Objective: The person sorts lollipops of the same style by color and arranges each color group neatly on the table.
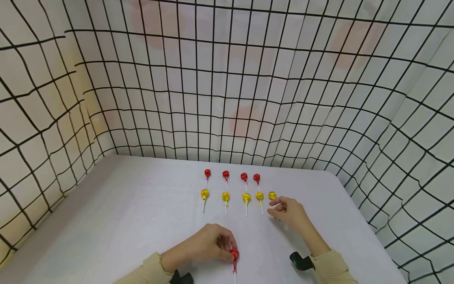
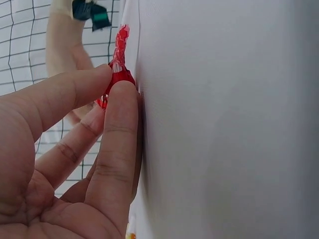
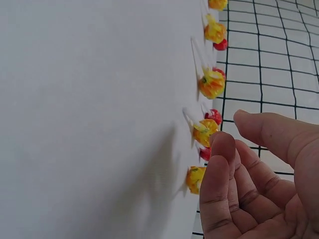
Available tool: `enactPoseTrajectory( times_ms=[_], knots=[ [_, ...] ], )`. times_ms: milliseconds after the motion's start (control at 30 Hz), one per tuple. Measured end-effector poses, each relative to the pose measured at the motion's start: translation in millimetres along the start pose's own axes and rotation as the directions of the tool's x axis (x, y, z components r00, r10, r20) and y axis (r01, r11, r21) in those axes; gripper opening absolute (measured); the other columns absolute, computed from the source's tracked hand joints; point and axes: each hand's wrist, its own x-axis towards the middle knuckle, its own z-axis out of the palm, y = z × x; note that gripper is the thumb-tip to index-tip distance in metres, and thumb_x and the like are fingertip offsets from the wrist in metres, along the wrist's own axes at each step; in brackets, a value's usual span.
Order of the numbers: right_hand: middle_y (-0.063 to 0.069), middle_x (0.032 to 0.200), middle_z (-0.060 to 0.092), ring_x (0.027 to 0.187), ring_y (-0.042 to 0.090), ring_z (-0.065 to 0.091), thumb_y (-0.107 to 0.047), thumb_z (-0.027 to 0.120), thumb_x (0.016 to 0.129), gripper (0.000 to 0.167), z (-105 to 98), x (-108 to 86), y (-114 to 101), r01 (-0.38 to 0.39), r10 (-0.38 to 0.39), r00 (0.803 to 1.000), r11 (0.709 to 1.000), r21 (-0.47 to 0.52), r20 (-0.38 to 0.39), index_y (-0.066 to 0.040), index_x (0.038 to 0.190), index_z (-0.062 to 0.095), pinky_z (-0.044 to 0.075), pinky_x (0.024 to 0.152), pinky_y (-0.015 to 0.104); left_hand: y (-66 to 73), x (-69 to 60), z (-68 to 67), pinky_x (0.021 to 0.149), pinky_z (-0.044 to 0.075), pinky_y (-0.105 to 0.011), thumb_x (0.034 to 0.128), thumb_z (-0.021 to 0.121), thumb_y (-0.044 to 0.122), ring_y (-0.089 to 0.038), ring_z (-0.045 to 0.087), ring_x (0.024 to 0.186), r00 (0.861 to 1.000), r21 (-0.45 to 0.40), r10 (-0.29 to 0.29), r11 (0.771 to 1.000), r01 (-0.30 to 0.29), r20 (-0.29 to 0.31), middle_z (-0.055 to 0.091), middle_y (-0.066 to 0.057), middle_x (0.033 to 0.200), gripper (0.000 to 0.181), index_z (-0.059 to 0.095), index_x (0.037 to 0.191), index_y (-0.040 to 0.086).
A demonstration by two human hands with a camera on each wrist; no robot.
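Near the front of the table my left hand pinches the head of a red lollipop, its white stick pointing toward me. In the left wrist view, thumb and fingertips press on the red wrapper from both sides. My right hand hovers beside the rightmost yellow lollipop, whose stick is hidden. The right wrist view shows that hand's thumb apart from its bent fingers, with nothing between them. Yellow lollipops form a row, and red lollipops form another behind it.
A white-covered table lies beneath everything. Black wire grid over white cloth rises at the back and both sides. Dark devices sit at both wrists by the beige sleeves.
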Motion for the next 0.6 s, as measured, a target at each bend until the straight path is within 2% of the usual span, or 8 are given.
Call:
enactPoseTrajectory(
  times_ms=[300, 600],
  knots=[
    [-0.003, 0.084, 0.073, 0.073, 0.012, 0.060, -0.021, 0.084, 0.092, 0.024, 9.4, -27.3, 11.9, 0.004, -0.003, 1.000, 1.000, 0.031, -0.007, -0.007, 0.109, 0.075, 0.047, 0.063, 0.023, -0.4, 0.8, -2.3, 0.065, 0.045, -0.016, 0.0894, 0.086, 0.008, -0.005, 0.056, 0.071, 1.000, 0.011, -0.005, 1.000, 0.005, -0.002, 0.066, 0.005, 0.080, 0.014, 0.079, 0.098, 0.017],
    [-0.005, 0.082, 0.071, 0.068, 0.010, 0.060, -0.022, 0.084, 0.092, 0.021, 14.6, -54.5, 13.6, -0.029, 0.028, 1.000, 0.997, 0.076, 0.005, -0.011, 0.108, 0.076, 0.046, 0.064, 0.022, 1.9, 3.9, -7.9, 0.067, 0.047, -0.017, 0.0898, 0.087, 0.010, -0.006, 0.056, 0.074, 1.000, 0.037, 0.009, 0.999, -0.009, -0.012, 0.067, 0.004, 0.081, 0.015, 0.080, 0.099, 0.019]
  ],
)
